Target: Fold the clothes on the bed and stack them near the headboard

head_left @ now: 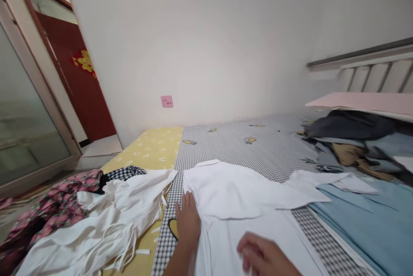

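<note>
Head view: a white shirt [245, 207] lies spread on the bed [258, 142], over a grey checked sheet printed with small yellow pineapples. The shirt is plain white and smooth for the most part, with one sleeve folded across its upper body and reaching out to the right, where the cuff rests on a light blue cloth [368, 220]. The left hand [187, 222] lies flat on the shirt's left edge, fingers together and stretched forward, palm pressing down. The right hand [263, 255] hovers low over the shirt's lower part, blurred; its fingers look loosely curled and it pinches nothing that shows. Just left of the shirt lies a crumpled white garment [109, 220] with ties, beside a pink floral cloth [54, 207].
</note>
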### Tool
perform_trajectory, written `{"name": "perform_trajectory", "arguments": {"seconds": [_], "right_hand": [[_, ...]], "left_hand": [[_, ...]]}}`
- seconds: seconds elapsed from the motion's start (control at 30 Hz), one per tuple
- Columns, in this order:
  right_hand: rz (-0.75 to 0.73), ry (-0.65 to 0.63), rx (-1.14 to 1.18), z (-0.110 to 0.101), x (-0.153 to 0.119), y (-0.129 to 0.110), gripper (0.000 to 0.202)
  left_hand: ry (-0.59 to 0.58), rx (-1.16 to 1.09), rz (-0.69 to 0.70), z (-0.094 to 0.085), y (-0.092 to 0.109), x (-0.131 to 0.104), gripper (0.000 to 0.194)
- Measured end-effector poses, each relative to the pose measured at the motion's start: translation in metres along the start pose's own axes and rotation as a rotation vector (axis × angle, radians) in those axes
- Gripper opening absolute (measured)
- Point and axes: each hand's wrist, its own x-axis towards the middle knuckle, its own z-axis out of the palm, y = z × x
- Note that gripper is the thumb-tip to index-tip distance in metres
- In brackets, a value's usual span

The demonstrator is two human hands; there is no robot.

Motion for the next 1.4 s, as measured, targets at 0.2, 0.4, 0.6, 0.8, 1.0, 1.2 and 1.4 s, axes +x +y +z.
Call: {"name": "perform_trajectory", "arguments": {"seconds": [0.2, 0.4, 0.6, 0.8, 1.0, 1.2, 1.4], "right_hand": [[-0.103, 0.407, -0.694, -0.061, 0.145, -0.032, 0.036], [0.008, 0.344, -0.919, -0.081, 0.192, -0.021, 0.024], [0.175, 0.365, -1.01, -0.132, 0.162, -0.011, 0.021], [0.189, 0.337, -0.938, -0.116, 0.179, -0.013, 0.035], [0.106, 0.297, -1.023, -0.084, 0.177, -0.018, 0.027], [0.217, 0.186, -1.131, -0.118, 0.157, -0.022, 0.023], [-0.107, 0.305, -1.124, -0.042, 0.168, -0.062, 0.046]], "left_hand": [[0.117, 0.001, 0.006, 0.026, 0.0, 0.001, 0.075], [0.181, -0.053, -0.025, 0.04, 0.0, -0.001, 0.076], [0.22, -0.125, -0.018, 0.045, 0.001, -0.002, 0.077], [0.234, -0.131, -0.016, 0.047, 0.003, -0.001, 0.078], [0.27, -0.118, -0.027, 0.05, 0.004, -0.002, 0.077], [0.257, -0.165, -0.035, 0.052, 0.004, 0.001, 0.066], [0.232, -0.178, -0.041, 0.041, 0.006, 0.0, 0.064]]}}
